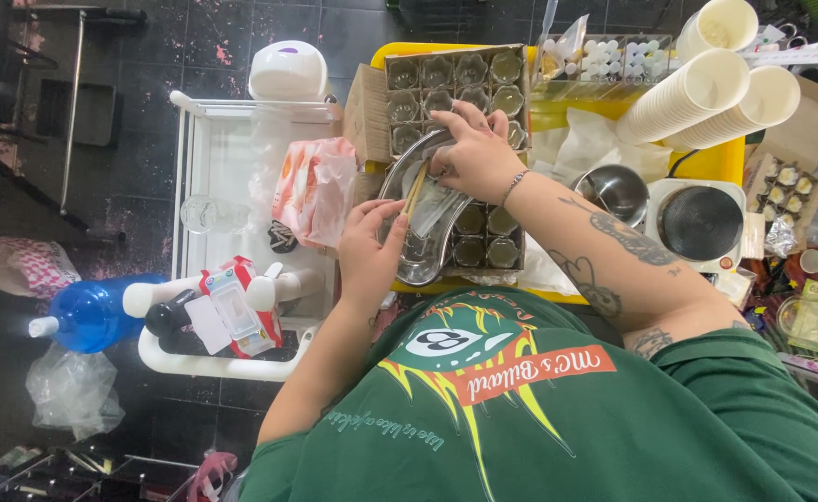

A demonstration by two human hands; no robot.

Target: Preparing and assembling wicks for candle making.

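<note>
The left hand (369, 244) is pinching a thin wooden stick (415, 191) between thumb and fingers and resting it across a shiny oval metal tray (415, 260), while the right hand (474, 153) is curling its fingers down over the tray's far rim, though what it is gripping there I cannot tell. The tray is sitting on a cardboard box (455, 93) of small glass jars in a grid, at the near edge of a crowded yellow table (706, 160), with paper cup stacks (706, 98), a steel bowl (613, 192) and a round hotplate (700, 221) crowding the right side and a white plastic rack (218, 186) close on the left, leaving little elbow room.
</note>
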